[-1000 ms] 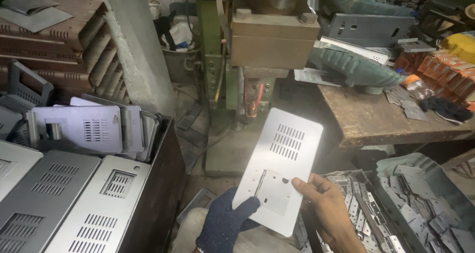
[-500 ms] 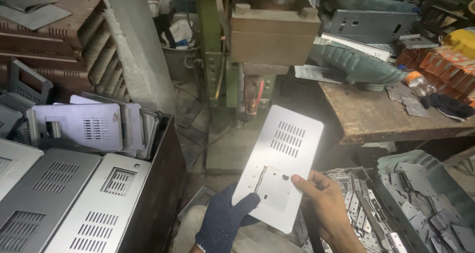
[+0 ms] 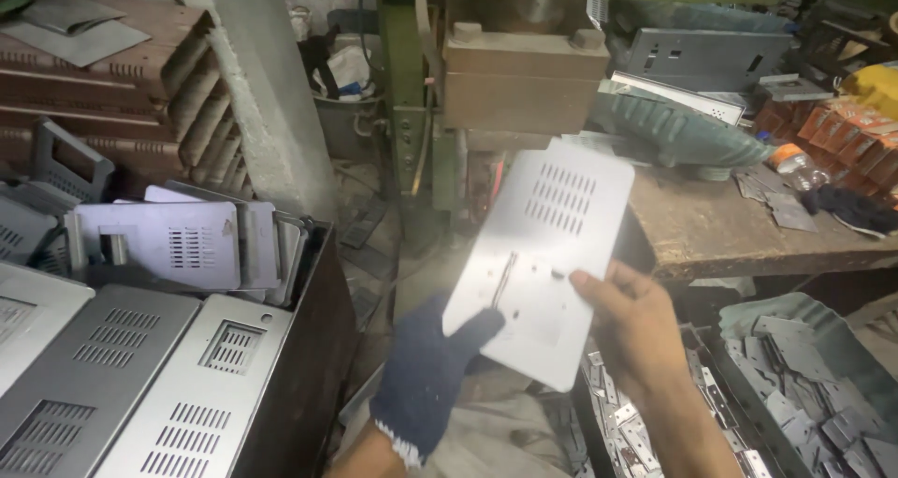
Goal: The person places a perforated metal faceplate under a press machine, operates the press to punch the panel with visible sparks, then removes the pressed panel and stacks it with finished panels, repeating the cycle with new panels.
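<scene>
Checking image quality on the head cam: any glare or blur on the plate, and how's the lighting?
Head view: the plate is brightly lit, its upper part near washed out, slots still sharp; slight softness on the gloved left hand and bare right hand; the floor beneath is dark, the bench evenly lit.

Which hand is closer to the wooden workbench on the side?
Right. The bare right hand grips the metal plate just below the wooden workbench edge; the gloved left hand holds the plate's other side, farther away.

Flat grey metal plate (image 3: 547, 253), slotted vents near top, tilted, held mid-air
</scene>
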